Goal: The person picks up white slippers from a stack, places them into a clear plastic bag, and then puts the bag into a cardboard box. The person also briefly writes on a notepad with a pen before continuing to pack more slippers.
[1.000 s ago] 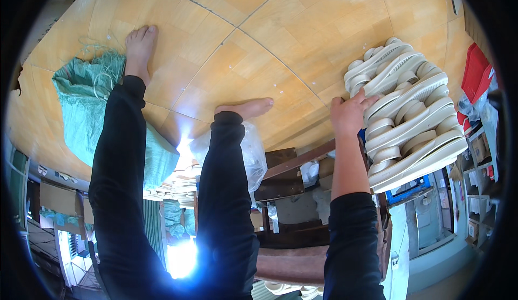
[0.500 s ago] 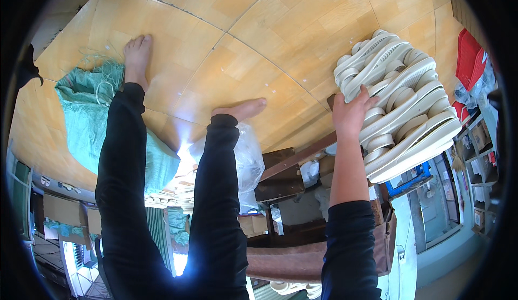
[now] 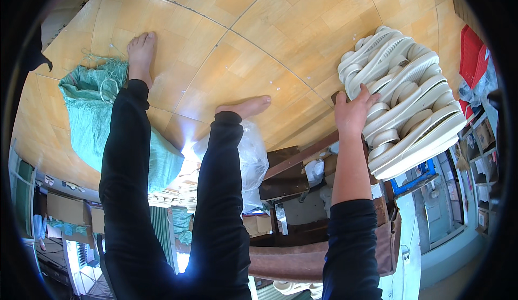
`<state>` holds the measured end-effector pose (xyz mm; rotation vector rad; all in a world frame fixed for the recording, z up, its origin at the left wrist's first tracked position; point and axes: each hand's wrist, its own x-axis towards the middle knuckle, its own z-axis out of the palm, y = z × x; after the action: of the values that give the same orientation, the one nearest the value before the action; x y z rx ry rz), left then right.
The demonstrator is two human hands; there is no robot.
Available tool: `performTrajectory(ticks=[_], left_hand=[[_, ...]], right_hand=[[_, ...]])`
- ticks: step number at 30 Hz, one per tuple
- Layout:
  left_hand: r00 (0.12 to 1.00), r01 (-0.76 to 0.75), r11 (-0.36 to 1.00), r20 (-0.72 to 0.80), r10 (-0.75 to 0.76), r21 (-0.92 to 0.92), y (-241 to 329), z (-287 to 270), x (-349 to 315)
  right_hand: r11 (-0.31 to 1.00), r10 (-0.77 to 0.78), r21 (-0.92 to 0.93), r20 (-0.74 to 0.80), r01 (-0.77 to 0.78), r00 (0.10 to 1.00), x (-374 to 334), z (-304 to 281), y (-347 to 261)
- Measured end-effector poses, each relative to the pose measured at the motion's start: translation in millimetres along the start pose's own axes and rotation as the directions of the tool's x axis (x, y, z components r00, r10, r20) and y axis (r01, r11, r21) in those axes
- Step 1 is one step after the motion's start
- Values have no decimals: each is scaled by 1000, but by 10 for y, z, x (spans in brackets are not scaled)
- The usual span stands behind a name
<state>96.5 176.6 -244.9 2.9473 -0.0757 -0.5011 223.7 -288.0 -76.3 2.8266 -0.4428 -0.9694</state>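
A stack of cream-white shoe soles (image 3: 410, 92), laid in rows with curved pieces between them, stands to the right. At its left edge is my right hand (image 3: 353, 111), fingers stretched out and thumb apart, the fingertips at the side of the soles. Whether they press on a sole is hard to see. Nothing shows in its grip. My left hand is out of view.
A green woven sack (image 3: 89, 122) lies beside my left leg. Clear plastic bags (image 3: 252, 162) sit by my right foot. Below the soles runs a brown wooden bench (image 3: 318, 257). Red items (image 3: 474, 57) and shelves (image 3: 483, 165) are at the far right.
The whole view has shifted slightly, moving things a little to the right. My right hand keeps nearly the same pose against the soles.
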Motion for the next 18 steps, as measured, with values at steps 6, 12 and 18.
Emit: performTrajectory(ticks=[6, 12, 18], left_hand=[[999, -22, 1000, -26, 22, 5, 88, -182, 127], [998, -43, 999, -53, 43, 10, 135, -346, 268], [995, -68, 998, -77, 69, 16, 199, -506, 377]], right_hand=[[1000, 8, 15, 6, -8, 1000, -12, -43, 1], [998, -31, 47, -54, 33, 998, -115, -110, -72], [968, -234, 30, -269, 251, 934, -200, -234, -108]])
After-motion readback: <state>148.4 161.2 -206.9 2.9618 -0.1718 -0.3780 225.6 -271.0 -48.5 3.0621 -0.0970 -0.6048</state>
